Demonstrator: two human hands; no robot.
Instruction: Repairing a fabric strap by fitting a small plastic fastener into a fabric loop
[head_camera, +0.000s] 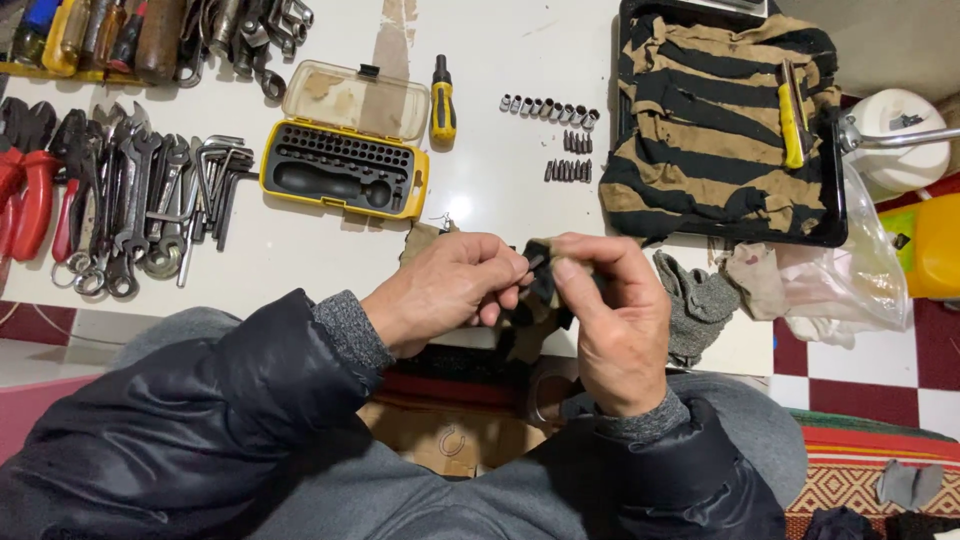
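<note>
- Pinching a small dark metal piece (540, 283) between thumb and fingertips, the left hand (445, 290) and the right hand (612, 320) are held together above the lap, at the near edge of the white work surface (480, 190); both are closed on that piece, and a scrap of tan cloth (425, 240) is seen behind the left hand (what exactly the piece is cannot be told).
- Just right of the right hand, a grey knitted glove (695, 305) is laid on the surface edge.
- Further out, an open yellow plastic bit case with a clear lid (345, 150) is set flat, its black tray apparently largely filled and a dark handle seated in it.
- A yellow-and-black stubby screwdriver handle (443, 100) is laid beside the case.
- Two short rows of silver sockets (550, 107) and dark driver bits (570, 158) are lined up apart from the case (not put back).
- Judged from this, the work is partway: much is laid out, one piece is in hand, loose bits are left.
- At the left, spanners and hex keys (160, 205) are spread out; at the right, a striped tan-and-black cloth (715, 125) is piled in a black tray.
</note>
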